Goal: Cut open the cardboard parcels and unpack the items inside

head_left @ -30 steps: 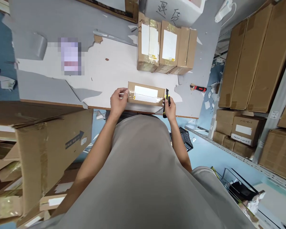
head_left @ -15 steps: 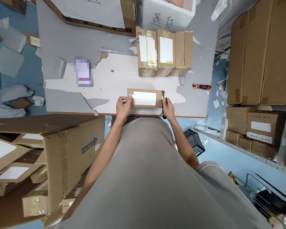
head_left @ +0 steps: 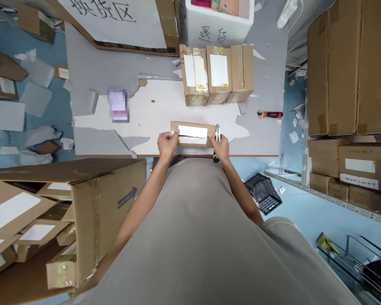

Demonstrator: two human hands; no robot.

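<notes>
Head view: I'm pinning the box (head_left: 193, 134) with my left hand (head_left: 167, 143), right hand (head_left: 221, 147) gripping the knife (head_left: 217, 139) at its end, slitting tape; next, a shallow steady cut.

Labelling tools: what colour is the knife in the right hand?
Yellow and black utility knife, right hand; head view.

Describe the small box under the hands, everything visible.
The small box is flat brown cardboard, lying lengthwise near the table's front edge. A white label covers most of its top, with a dark line running along it. The left hand grips its left end; the right hand, holding a yellow-black utility knife, is at its right end.
</notes>
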